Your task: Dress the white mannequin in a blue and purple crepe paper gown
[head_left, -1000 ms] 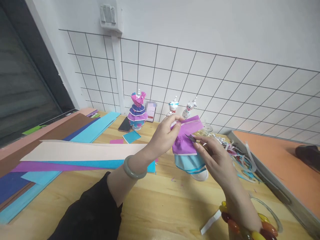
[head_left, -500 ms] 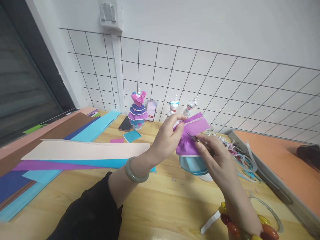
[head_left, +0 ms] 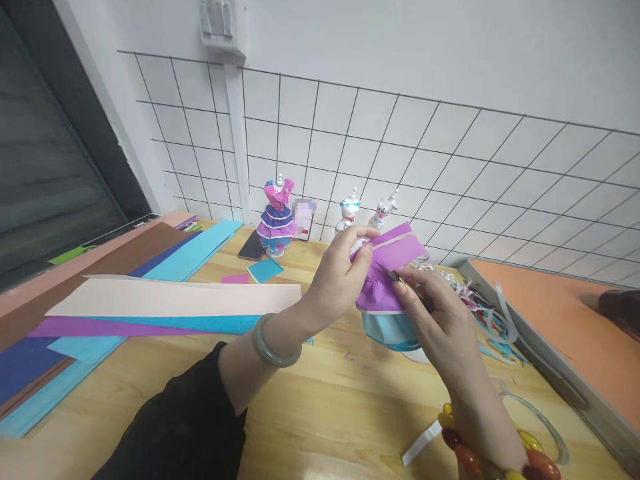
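Near the middle, a small dress form wears a pale blue lower skirt under a gathered purple paper tier. My left hand pinches the left end of a purple paper strip with a pale band, at the form's waist. In my right hand is a slim dark pointed tool, tweezers or small scissors; I cannot tell which. Its tip lies against the purple paper, just below the strip. Both hands are closed, and the top of the form is mostly behind my left hand.
Behind stand a finished dress form and two white figures. Crepe paper sheets spread across the left. A phone lies at the back. On the right are paper scraps, a tray and a tape-like ring.
The view has shifted slightly, carrying the hands and dress a little to the right in the picture. Both grips stay the same, and the tool tip remains by the purple paper.
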The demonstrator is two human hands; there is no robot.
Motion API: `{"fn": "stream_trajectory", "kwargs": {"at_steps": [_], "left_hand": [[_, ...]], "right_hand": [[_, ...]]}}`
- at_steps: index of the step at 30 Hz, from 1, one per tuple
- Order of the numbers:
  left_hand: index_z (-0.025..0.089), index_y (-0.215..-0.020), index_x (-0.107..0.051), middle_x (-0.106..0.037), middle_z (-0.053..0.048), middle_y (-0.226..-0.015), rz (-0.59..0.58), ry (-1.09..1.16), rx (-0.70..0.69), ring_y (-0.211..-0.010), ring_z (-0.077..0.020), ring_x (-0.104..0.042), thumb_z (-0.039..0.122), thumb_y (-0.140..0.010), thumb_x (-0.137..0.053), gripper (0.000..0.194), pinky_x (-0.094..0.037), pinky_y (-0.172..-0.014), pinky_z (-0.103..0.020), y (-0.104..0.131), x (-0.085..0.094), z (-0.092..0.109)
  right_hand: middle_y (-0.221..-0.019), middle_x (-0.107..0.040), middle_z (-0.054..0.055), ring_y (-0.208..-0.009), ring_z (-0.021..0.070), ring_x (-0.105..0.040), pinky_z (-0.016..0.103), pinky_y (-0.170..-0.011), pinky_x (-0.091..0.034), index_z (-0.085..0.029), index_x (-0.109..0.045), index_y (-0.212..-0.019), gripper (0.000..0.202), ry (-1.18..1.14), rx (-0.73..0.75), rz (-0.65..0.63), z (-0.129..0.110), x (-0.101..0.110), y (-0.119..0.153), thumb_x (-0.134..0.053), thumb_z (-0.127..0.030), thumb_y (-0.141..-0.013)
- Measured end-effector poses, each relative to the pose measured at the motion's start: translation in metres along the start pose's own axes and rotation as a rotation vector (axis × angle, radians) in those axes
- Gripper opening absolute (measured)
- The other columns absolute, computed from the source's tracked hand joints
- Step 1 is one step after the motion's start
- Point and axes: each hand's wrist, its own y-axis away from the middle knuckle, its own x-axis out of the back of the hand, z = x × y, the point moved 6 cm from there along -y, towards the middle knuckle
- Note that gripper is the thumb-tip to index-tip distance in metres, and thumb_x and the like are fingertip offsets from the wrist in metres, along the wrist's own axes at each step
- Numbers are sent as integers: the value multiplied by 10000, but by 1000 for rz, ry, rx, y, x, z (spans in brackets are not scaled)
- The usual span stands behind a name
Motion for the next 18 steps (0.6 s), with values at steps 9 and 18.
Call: {"fn": "stream_trajectory", "kwargs": {"at_steps": [9, 18], "left_hand": [[231, -1096, -540, -597, -44, -1207, 28, 37, -5, -1131, -191, -552, 254, -953, -448, 172, -440, -981, -341, 1, -1, 0], [241, -1144, -511, -568, -50, -1262, 51, 30, -14, -1176, -194, -526, 253, -954, -444, 202, -428, -1000, -348, 3, -1, 2]], "right_hand": [[-951, -655, 75, -891, 233, -595, 376, -750, -459, -253, -643, -1024, 223, -10, -17, 27, 1, 0, 0, -542, -423, -921], [-961, -646, 71, -886, 227, -583, 368, -754, -444, -244, -633, -1068, 237, 14, 1, 24, -3, 1, 1, -541, -411, -927]]}}
